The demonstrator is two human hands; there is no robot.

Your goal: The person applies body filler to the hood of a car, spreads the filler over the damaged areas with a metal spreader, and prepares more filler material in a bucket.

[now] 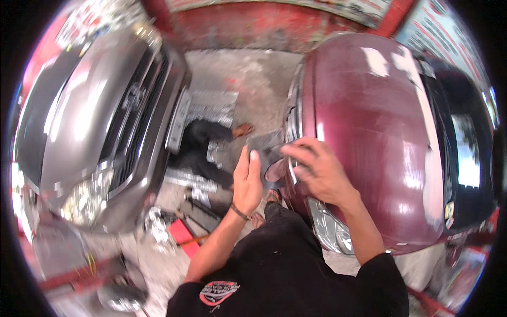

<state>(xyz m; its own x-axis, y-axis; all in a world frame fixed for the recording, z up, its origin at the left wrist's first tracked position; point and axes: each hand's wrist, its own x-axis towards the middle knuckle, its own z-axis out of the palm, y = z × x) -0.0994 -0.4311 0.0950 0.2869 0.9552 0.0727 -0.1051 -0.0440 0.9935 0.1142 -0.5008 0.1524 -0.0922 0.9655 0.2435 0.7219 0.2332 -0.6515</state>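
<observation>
In front of my body, between the two cars, both my hands are at a dark grey sheet of sandpaper (268,153). My left hand (247,182) grips its left edge, the thumb raised along the near side. My right hand (319,171) is at the other edge, its fingers bent onto the sheet and slightly blurred. A curled lower part of the sheet shows a dull pinkish-brown face. Right beside my right hand is the hood of a maroon car (369,137), with pale filler patches (376,62) on it.
A grey car (95,100) stands at the left. Someone's dark-clothed legs (195,145) lie on a silvery mat (214,105) by its front, a bare foot pointing my way. A red flat object (182,238) and tools are on the floor. A red wall (243,29) closes the far side.
</observation>
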